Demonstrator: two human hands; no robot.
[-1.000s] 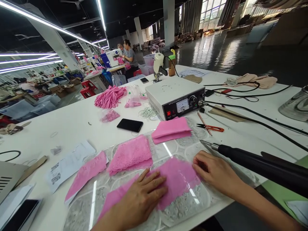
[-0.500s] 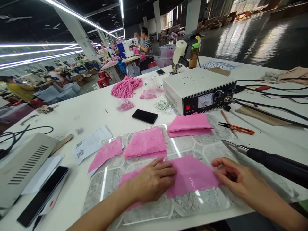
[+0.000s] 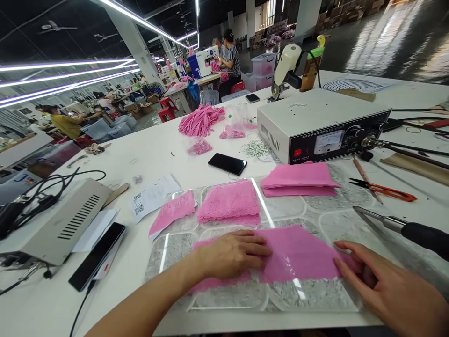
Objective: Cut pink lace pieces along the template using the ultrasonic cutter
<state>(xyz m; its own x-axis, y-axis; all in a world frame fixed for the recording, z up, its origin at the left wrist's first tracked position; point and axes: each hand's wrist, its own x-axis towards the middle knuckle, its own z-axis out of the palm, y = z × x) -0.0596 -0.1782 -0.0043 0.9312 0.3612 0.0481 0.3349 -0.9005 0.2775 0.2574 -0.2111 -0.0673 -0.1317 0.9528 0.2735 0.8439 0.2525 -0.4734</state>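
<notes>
A pink fabric piece (image 3: 298, 255) lies flat on a glossy patterned mat (image 3: 315, 210) at the near edge of the white table. My left hand (image 3: 231, 252) rests flat on its left part, fingers stretched out together. My right hand (image 3: 382, 285) touches its right end, fingers extended and slightly curled at the edge. Beyond them on the mat lie a pink lace stack (image 3: 229, 203), a narrower pink lace strip (image 3: 171, 213) and a folded pink fabric pile (image 3: 298, 180).
A white control box (image 3: 315, 124) with a meter stands behind the mat. A black-handled tool (image 3: 417, 231) and orange snips (image 3: 389, 189) lie at right. A black phone (image 3: 227, 164), pink elastic bundles (image 3: 199, 121), papers (image 3: 154, 194) and a grey machine (image 3: 66, 220) lie left. People sew in the background.
The view has swung left, showing more of the grey machine. Both hands stay on the pink piece; my right hand has shifted slightly further along its right end.
</notes>
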